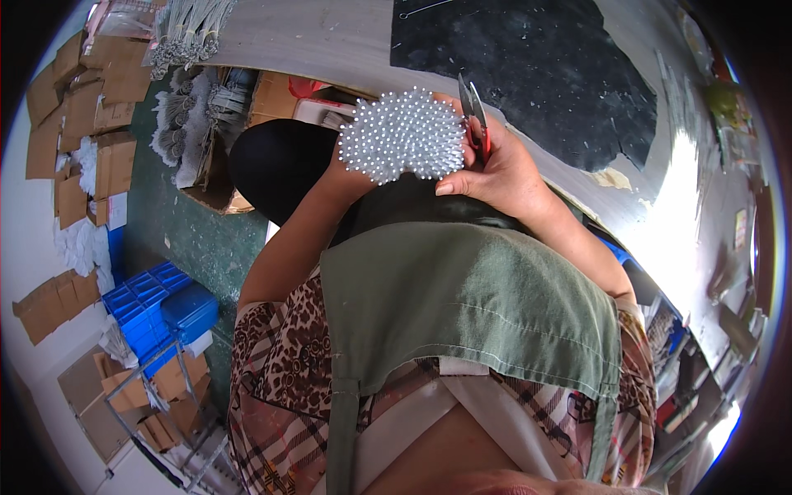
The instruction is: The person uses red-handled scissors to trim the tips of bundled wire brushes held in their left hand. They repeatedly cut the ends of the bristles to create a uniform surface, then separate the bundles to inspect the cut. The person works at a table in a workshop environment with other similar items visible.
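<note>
Fingers of the left hand grasp the white-tipped bundle from 9 o'clock; the right hand at 3 o'clock clenches red snips. Likely risk: blades nick adjacent fingers, or loosened strands scatter.

I count two hands in view: left hand and right hand. One round bundle of white-tipped wires, tips facing the camera; far too many tips to count. One pair of red-handled snips. One green apron. One dark mat on one grey worktable. Blue plastic crates: I make out at least two, a stack, exact number unclear. More wire bundles at the table edge and in a box, roughly six or more, can't separate them. Flattened cardboard boxes on the floor: over ten, not countable exactly.
</note>
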`<state>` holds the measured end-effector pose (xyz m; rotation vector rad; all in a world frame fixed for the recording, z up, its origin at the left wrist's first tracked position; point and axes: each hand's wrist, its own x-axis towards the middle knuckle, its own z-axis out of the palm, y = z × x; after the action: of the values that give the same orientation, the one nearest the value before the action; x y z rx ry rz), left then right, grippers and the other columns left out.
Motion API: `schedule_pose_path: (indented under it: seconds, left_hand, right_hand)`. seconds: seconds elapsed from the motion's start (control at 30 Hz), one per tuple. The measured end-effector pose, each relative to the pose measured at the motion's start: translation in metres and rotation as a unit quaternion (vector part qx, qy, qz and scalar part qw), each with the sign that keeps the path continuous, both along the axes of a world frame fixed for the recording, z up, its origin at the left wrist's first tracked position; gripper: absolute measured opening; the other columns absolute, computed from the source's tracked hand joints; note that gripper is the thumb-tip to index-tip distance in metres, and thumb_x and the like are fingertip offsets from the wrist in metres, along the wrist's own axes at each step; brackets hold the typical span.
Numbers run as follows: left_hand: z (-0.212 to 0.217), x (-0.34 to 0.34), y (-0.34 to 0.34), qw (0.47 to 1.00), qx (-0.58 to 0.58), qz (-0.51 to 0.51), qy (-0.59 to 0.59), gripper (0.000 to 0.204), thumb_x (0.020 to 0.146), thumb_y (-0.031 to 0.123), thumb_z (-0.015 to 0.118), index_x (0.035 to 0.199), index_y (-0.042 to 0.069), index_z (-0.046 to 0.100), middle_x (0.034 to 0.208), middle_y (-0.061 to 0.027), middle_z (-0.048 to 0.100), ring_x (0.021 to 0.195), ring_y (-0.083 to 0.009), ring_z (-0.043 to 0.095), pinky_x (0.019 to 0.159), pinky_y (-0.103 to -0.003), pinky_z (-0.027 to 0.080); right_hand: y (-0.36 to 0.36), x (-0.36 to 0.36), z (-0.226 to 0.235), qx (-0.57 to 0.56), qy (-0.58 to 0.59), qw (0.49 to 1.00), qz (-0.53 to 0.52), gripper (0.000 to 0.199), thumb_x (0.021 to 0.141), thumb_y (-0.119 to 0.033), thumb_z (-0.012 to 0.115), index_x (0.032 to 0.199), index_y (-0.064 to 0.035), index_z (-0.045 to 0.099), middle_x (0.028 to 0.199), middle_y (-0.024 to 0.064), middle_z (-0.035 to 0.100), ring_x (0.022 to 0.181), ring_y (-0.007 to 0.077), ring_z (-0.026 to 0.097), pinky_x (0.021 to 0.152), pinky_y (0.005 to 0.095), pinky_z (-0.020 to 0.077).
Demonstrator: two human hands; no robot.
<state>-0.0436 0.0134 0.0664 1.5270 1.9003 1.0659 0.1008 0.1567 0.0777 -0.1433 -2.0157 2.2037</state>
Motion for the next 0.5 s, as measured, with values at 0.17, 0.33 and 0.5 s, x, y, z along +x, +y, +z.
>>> schedule_pose_path:
  seconds: [0.17,0.33,0.5]
  left_hand:
    - [-0.010,0.001,-0.008,0.985,0.079,0.052,-0.146,0.041,0.079,0.014,0.070,0.117,0.005,0.060,0.116,-0.0072,0.063,0.108,-0.0193,0.058,0.094,-0.034,0.046]
    - [-0.002,0.001,-0.008,0.984,0.076,0.044,-0.156,0.047,0.072,0.017,0.077,0.115,0.004,0.061,0.112,-0.0069,0.065,0.106,-0.0191,0.060,0.092,-0.035,0.047]
    - [0.013,0.004,-0.005,0.968,0.069,0.036,-0.240,0.049,0.072,0.015,0.077,0.116,0.004,0.059,0.113,-0.0072,0.063,0.106,-0.0190,0.059,0.092,-0.034,0.046]
  right_hand:
    - [0.004,0.001,-0.002,0.011,-0.013,1.000,-0.005,0.075,0.065,-0.013,0.084,0.129,-0.0040,0.045,0.081,-0.0053,0.040,0.076,0.0054,0.040,0.071,0.0209,0.0388]
    - [0.006,0.001,0.005,-0.038,-0.048,0.998,0.004,0.064,0.066,-0.007,0.082,0.118,0.0007,0.046,0.099,-0.0020,0.052,0.090,0.0061,0.046,0.085,0.0235,0.0405]
    - [0.005,0.000,0.008,-0.028,-0.062,0.998,-0.001,0.059,0.066,-0.008,0.083,0.112,-0.0009,0.047,0.087,-0.0049,0.046,0.081,0.0052,0.043,0.079,0.0219,0.0410]
